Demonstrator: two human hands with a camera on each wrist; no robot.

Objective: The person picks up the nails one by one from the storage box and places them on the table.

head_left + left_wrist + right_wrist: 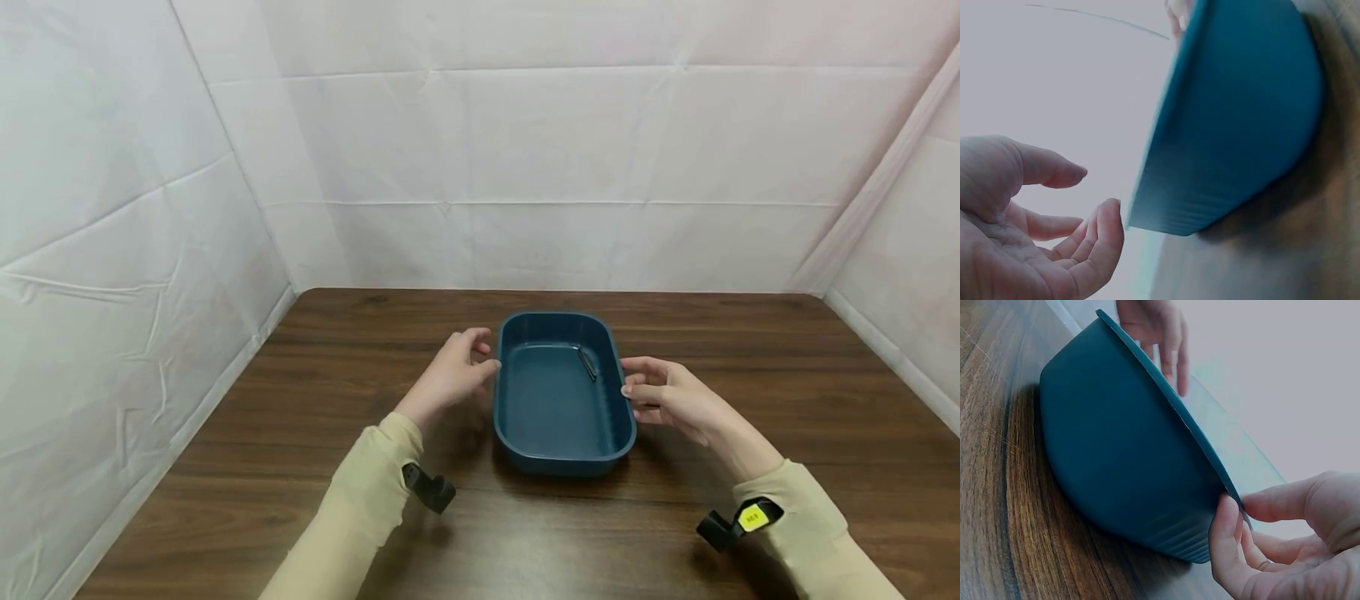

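Right hand [667, 397] pinches the rim of the teal tray [525, 446] mid-tabletop [300, 433], left hand [453, 377] loose-fingered, holding nothing (barely touching), so a one-sided lift could tip it and slide the dark pen-like item [587, 363] inside.

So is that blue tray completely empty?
No, a thin dark metal object lies inside the blue tray near its far right corner.

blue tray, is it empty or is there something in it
Not empty: the blue tray stands upright on the table and holds one thin dark stick-like item by its far right corner.
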